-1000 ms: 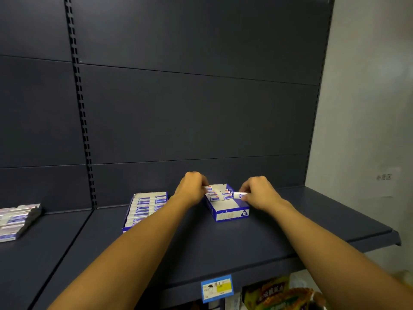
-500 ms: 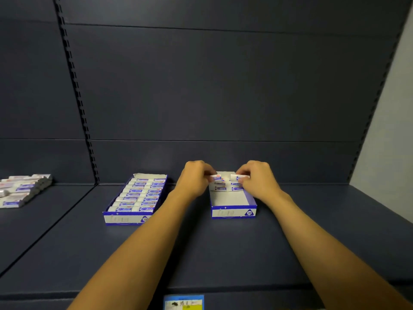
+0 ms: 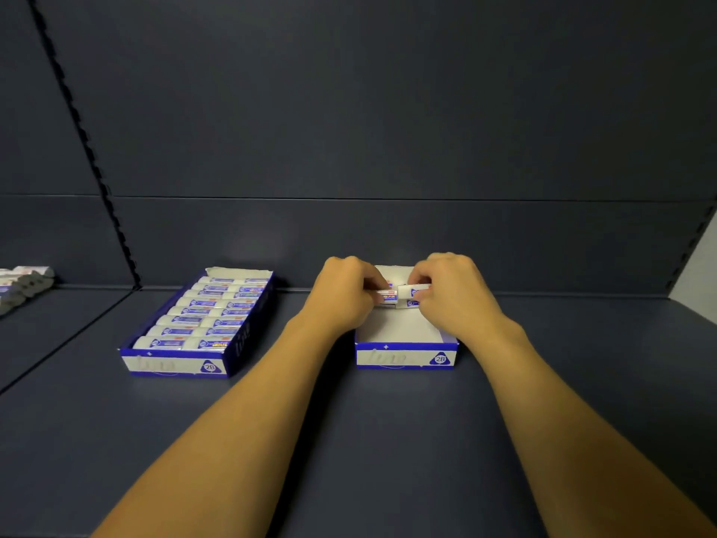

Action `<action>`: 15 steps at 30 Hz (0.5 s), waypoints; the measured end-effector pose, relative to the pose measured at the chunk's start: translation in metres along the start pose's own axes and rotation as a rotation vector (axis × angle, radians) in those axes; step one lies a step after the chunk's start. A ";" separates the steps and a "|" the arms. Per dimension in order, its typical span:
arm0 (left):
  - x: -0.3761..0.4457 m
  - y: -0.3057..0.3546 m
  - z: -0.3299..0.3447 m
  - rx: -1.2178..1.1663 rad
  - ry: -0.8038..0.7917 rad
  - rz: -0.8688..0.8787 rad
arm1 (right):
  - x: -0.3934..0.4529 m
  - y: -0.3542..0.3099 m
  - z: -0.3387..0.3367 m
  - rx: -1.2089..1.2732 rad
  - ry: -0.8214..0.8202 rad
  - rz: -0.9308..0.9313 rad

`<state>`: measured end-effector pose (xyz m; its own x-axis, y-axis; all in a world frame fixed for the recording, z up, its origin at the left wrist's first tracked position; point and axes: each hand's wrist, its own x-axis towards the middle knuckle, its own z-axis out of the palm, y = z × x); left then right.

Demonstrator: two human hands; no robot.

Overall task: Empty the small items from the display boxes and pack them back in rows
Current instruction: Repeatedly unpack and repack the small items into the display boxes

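Setting: I am looking down at a dark blue-grey shelf (image 3: pixel 388 440) with a matching back panel (image 3: pixel 388 110) rising behind it.
Left hand: my left hand (image 3: pixel 341 295) reaches into the far end of the right-hand box, fingers curled closed round the left end of a small white eraser (image 3: pixel 386 293).
Right hand: my right hand (image 3: pixel 452 293) is at the same spot, fingers pinched shut on a second eraser (image 3: pixel 411 292) that sits just right of the first, the two nearly end to end.
Grip detail: both hands are closed on their items; I cannot tell whether the erasers are lifted clear or resting on the ones below.
Right display box: this blue and white box (image 3: pixel 405 357) stands in front of me with a "2B" mark on its near wall. Its near half shows bare white floor. A few erasers sit at its far end, mostly hidden under my hands.
Left display box: a second matching box (image 3: pixel 176 365) lies well to the left, angled slightly, apart from the other.
Contents of left box: it is packed with erasers (image 3: pixel 201 316) laid crosswise, two side by side in each row, rows running from near wall to far wall.
Far left: a loose heap of similar small items (image 3: pixel 23 285) lies on the neighbouring shelf section, blurred.
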<state>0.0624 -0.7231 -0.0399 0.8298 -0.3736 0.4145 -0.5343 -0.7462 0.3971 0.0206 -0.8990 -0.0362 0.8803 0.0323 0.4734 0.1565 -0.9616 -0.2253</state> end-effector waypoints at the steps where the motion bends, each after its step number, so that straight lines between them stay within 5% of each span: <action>1: 0.001 0.000 0.001 0.010 -0.005 -0.008 | -0.001 -0.001 0.000 -0.007 -0.004 0.000; 15: 0.005 0.003 0.005 0.300 -0.025 0.021 | -0.003 -0.006 -0.008 -0.033 -0.038 0.039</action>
<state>0.0656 -0.7299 -0.0408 0.8248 -0.4016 0.3981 -0.4832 -0.8663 0.1271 0.0133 -0.8950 -0.0299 0.9017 0.0044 0.4323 0.1075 -0.9708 -0.2144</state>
